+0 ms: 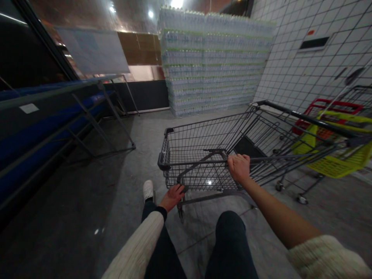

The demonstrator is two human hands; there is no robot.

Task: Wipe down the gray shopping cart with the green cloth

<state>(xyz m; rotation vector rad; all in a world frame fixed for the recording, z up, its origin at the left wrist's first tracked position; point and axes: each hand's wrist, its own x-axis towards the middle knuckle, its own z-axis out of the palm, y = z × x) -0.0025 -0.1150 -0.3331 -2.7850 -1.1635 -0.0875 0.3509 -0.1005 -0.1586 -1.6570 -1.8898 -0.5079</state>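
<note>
A grey wire shopping cart (203, 170) stands side-on in front of me, its long black handle (305, 118) at the right. My right hand (239, 168) is closed around the upper side rim of its basket. Lower down, my left hand (173, 197) presses a small dark green pad (185, 188) against the front end of the lower frame, above a front wheel (180, 212). The fingers partly cover the pad, so its exact kind is unclear. The basket shows only bare wire and a dark panel (250, 146) toward the handle end.
Wrapped water bottles (215, 62) are stacked high against the back. A metal-framed rack (95, 116) with blue shelves runs along the left. Red (334, 104) and yellow baskets (328, 155) on wheeled frames stand at the right, before a tiled wall (293, 66).
</note>
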